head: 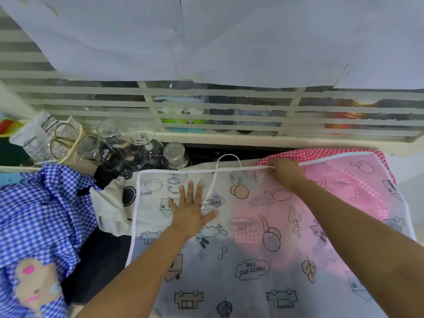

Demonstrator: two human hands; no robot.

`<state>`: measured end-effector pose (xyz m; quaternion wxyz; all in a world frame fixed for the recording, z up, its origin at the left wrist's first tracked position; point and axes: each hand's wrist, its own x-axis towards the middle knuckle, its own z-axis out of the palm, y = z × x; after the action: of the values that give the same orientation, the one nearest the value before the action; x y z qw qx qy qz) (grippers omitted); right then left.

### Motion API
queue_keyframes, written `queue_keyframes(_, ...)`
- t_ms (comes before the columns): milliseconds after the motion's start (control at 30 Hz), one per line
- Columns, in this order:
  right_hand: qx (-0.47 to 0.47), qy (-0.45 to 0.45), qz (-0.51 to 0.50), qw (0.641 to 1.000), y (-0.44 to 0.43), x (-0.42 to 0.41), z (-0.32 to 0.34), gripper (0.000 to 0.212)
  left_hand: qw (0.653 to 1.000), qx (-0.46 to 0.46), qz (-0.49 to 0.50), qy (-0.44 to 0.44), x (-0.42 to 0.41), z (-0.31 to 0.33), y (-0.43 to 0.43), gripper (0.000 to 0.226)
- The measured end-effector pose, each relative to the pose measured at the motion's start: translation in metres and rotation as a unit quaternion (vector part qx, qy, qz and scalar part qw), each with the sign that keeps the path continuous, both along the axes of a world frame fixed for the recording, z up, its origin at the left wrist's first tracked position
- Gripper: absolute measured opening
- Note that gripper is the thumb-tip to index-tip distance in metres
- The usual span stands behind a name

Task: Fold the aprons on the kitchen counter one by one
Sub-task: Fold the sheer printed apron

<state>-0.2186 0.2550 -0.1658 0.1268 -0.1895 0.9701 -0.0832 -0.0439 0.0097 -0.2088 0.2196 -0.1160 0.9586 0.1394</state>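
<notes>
Forearms and the near hem of the see-through printed apron (252,267) are closest on my feed. It's spread over the middle and right of the worktop (101,260), all the way to the far edge.

> ok so what's each hand doing?

Left hand (191,210) lies flat on the cloth toward the far edge, fingers (190,189) spread, gripping nothing. I'd say it's an anchor so the slippery sheet doesn't slide. Right hand (285,172) pinches the white trim right at the far edge, curled over it, I guess to lift that edge for a first fold.

> what's the pink under it?

Pink checked apron (321,154), lying beneath the right half, showing through and poking out at the far right corner. Blue checked apron (46,203) is heaped at the left end, so my read is two more to go after this one.

> anything to watch?

White neck cord (213,180) loops past the far edge, near the steel cup (176,154) and glass jars (114,143). A fast pull could drag it into them, imo. Lifting might also take the pink one along.
</notes>
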Motion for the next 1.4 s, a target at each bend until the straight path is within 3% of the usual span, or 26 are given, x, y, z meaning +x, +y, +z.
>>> queue_keyframes(133,-0.025,0.049,-0.009,0.998,0.004,0.005,-0.004,0.026,1.0,-0.013,-0.008,-0.004,-0.006,-0.002,-0.001,0.113)
queue_keyframes(233,-0.079,0.124,-0.006,0.989,0.006,0.032,-0.004,0.042,0.999,-0.023,-0.014,-0.018,-0.008,-0.002,0.0,0.113)
queue_keyframes(367,-0.126,0.079,0.081,0.986,0.009,0.124,-0.013,0.048,0.998,-0.055,0.007,0.005,-0.006,0.006,0.009,0.095)
queue_keyframes(467,-0.164,0.037,0.032,0.985,0.035,0.186,-0.024,0.044,0.99,-0.018,0.037,0.138,0.009,0.015,0.032,0.073)
queue_keyframes(533,-0.179,0.035,-0.003,0.983,0.055,0.212,-0.028,0.044,0.949,0.076,0.02,0.305,0.03,0.021,0.052,0.049)
queue_keyframes(600,-0.201,0.007,-0.026,0.979,0.071,0.23,-0.027,0.046,0.917,0.165,-0.017,0.364,0.058,0.029,0.077,0.036)
queue_keyframes(667,-0.244,-0.019,-0.067,0.967,0.084,0.243,-0.02,0.04,0.916,0.207,-0.067,0.336,0.09,0.028,0.106,0.03)
queue_keyframes(733,-0.289,-0.041,-0.12,0.949,0.097,0.255,-0.01,0.027,0.925,0.192,-0.11,0.309,0.117,0.016,0.134,0.034)
queue_keyframes(833,-0.323,-0.065,-0.181,0.927,0.114,0.268,-0.002,0.012,0.977,0.079,-0.134,0.148,0.139,0.004,0.165,0.075)
queue_keyframes(900,-0.344,-0.068,-0.232,0.908,0.128,0.279,-0.005,0.004,0.986,-0.002,-0.158,0.045,0.14,-0.001,0.172,0.096)
queue_keyframes(1000,-0.402,-0.047,-0.383,0.83,0.169,0.3,-0.011,0.004,0.986,-0.032,-0.161,0.028,0.143,-0.008,0.18,0.095)
queue_keyframes(1067,-0.425,-0.035,-0.512,0.745,0.201,0.313,-0.016,0.016,0.987,-0.039,-0.155,0.018,0.143,-0.013,0.182,0.091)
queue_keyframes(1133,-0.448,-0.045,-0.608,0.654,0.227,0.321,-0.024,0.03,0.986,-0.031,-0.164,0.004,0.142,-0.01,0.179,0.101)
queue_keyframes(1267,-0.517,-0.177,-0.684,0.484,0.259,0.325,-0.024,0.057,0.986,-0.013,-0.165,0.026,0.145,-0.011,0.182,0.125)
queue_keyframes(1333,-0.564,-0.21,-0.687,0.407,0.265,0.323,-0.019,0.047,0.988,-0.003,-0.156,0.018,0.142,-0.011,0.181,0.129)
queue_keyframes(1400,-0.594,-0.225,-0.68,0.367,0.269,0.321,-0.018,0.029,0.987,0.003,-0.16,0.002,0.143,-0.01,0.182,0.134)
